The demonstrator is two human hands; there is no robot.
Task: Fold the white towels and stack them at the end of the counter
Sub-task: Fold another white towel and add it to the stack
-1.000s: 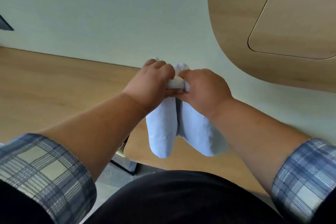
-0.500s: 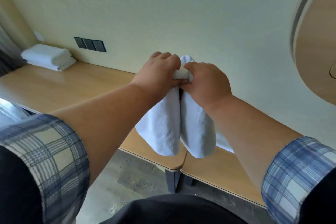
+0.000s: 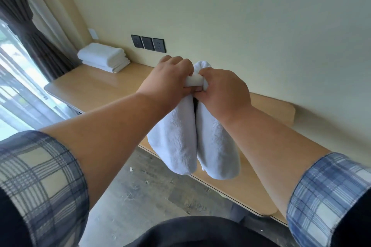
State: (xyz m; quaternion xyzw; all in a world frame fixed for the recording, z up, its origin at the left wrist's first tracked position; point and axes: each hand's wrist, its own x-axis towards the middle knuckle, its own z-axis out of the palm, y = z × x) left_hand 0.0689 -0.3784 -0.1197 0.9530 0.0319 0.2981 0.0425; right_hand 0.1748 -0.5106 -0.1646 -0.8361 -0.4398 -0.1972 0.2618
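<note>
While aloft, 1 white towel [image 3: 176, 142] in grip of left hand [image 3: 166, 80] and right hand [image 3: 222, 90]; 1 stack [image 3: 103, 57] behind.

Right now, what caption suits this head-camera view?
Left hand and right hand grip a white terry towel at the wooden counter.

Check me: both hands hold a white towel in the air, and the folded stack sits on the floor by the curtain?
Not quite. In the head view the folded stack sits on the counter, not the floor, by the curtain. The left hand and right hand do hold the white towel.
</note>
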